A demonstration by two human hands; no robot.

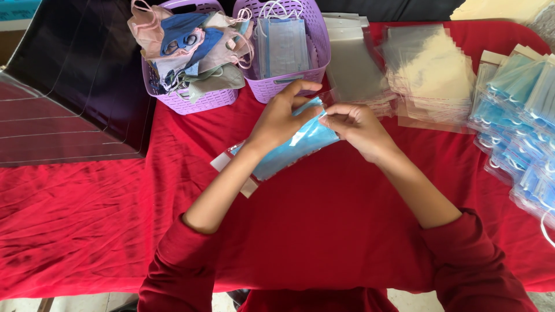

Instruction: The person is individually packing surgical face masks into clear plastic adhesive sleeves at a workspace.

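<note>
Just below the purple baskets [289, 84], left hand [280, 118] and right hand [358, 124] pinch 1 blue mask [298, 144] into its clear sleeve [234, 167], best kept flat.

The scene is lit evenly by soft, bright daylight. Only faint shadows are cast under the hands [321, 121] on the red tabletop [87, 219]. Pale glare is seen on the clear sleeves [430, 72]. Focus is held throughout, with slight softness at the edges.

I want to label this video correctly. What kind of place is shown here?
Probably a small hand-packing table for face masks: purple baskets of loose masks, stacks of clear sleeves, and packed blue masks on a red cloth.
</note>
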